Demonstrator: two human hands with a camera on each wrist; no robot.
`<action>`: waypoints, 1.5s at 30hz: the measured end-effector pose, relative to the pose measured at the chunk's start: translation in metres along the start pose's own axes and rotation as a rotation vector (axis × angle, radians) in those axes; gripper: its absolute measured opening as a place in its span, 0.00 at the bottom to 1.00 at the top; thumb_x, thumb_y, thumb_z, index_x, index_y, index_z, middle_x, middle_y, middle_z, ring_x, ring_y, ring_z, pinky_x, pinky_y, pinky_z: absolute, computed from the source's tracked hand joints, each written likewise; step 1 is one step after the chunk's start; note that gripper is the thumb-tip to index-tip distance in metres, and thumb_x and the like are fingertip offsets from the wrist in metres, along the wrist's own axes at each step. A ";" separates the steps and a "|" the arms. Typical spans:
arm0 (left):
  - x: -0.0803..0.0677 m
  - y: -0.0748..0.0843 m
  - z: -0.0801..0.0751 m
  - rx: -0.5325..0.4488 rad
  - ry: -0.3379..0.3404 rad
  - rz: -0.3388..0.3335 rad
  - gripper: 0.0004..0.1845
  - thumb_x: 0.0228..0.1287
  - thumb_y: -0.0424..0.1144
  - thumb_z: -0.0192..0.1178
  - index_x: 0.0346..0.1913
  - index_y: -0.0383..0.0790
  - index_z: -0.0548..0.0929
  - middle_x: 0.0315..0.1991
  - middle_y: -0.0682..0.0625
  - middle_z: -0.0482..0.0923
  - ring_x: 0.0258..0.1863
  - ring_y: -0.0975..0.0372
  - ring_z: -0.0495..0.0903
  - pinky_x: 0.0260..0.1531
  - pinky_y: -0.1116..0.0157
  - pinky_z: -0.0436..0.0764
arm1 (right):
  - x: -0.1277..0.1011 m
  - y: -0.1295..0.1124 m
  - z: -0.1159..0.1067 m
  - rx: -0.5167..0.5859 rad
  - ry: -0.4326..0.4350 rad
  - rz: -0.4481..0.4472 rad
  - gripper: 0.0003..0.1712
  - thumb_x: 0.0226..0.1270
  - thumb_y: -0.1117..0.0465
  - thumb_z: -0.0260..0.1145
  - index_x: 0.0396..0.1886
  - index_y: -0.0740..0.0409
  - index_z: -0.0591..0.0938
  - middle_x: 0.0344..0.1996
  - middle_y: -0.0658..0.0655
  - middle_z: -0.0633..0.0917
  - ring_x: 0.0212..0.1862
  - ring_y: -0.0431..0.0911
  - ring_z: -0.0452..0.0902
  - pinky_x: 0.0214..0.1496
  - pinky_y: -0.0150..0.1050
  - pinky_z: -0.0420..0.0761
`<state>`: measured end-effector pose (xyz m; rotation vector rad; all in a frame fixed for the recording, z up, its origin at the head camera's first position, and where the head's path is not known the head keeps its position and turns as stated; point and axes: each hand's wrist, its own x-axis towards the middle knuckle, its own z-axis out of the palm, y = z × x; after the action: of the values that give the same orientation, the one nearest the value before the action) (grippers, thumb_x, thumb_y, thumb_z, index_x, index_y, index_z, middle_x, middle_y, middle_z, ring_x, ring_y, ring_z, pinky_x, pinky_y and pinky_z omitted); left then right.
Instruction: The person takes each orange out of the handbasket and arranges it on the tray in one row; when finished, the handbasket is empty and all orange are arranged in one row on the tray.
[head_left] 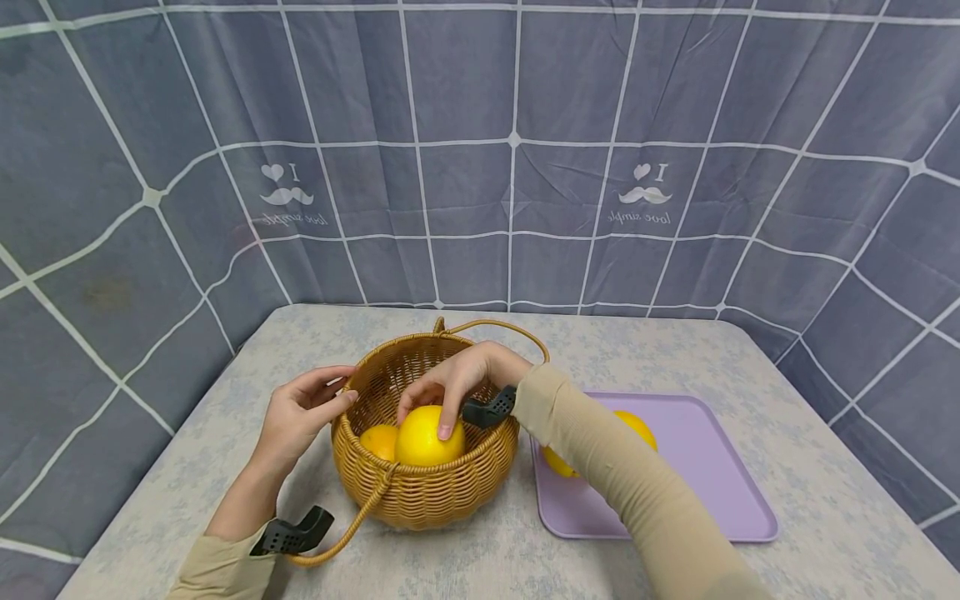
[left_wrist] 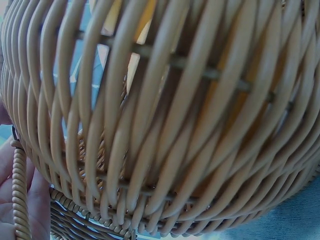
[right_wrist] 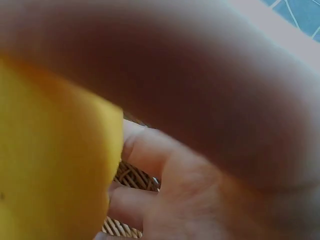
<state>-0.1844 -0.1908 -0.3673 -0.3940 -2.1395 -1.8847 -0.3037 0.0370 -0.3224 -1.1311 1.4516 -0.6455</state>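
Note:
A round wicker basket [head_left: 420, 492] stands on the table, a little left of centre. My right hand [head_left: 448, 393] reaches into it from the right and grips a large yellow fruit [head_left: 423, 443] from above, at rim height. A smaller orange fruit [head_left: 377, 440] lies beside it inside the basket. My left hand [head_left: 303, 408] rests against the basket's left rim with its fingers fairly straight. In the left wrist view the basket wall [left_wrist: 175, 125] fills the frame, with the left hand [left_wrist: 9, 192] at the lower left. The right wrist view shows the yellow fruit [right_wrist: 50, 165] blurred against the right hand [right_wrist: 200, 160].
A lilac tray [head_left: 705, 492] lies to the right of the basket, holding a yellow fruit [head_left: 639, 427] half hidden by my right forearm. One basket handle [head_left: 351, 530] hangs down in front and another [head_left: 495, 325] at the back. A grey checked curtain surrounds the table [head_left: 487, 558].

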 end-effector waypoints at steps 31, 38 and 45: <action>-0.005 0.003 0.000 0.000 0.015 0.011 0.15 0.59 0.28 0.63 0.50 0.33 0.81 0.50 0.46 0.78 0.51 0.70 0.77 0.49 0.73 0.78 | -0.003 -0.002 0.005 -0.065 0.201 -0.206 0.36 0.53 0.70 0.68 0.62 0.65 0.65 0.57 0.51 0.71 0.57 0.44 0.69 0.60 0.42 0.75; -0.004 0.002 0.001 -0.004 0.012 0.020 0.15 0.59 0.28 0.63 0.50 0.33 0.81 0.50 0.48 0.78 0.51 0.71 0.77 0.49 0.73 0.78 | -0.017 -0.004 0.012 -0.093 0.315 -0.174 0.35 0.52 0.66 0.70 0.60 0.61 0.67 0.54 0.53 0.73 0.53 0.45 0.71 0.58 0.41 0.77; -0.004 0.001 0.001 0.000 0.012 0.008 0.16 0.60 0.29 0.63 0.51 0.31 0.80 0.50 0.46 0.78 0.51 0.71 0.76 0.49 0.72 0.78 | -0.029 -0.009 0.019 -0.113 0.415 -0.166 0.36 0.51 0.62 0.72 0.60 0.55 0.68 0.56 0.52 0.73 0.53 0.47 0.72 0.57 0.41 0.76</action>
<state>-0.1807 -0.1897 -0.3677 -0.3898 -2.1278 -1.8777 -0.2861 0.0634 -0.3066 -1.2646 1.7733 -0.9680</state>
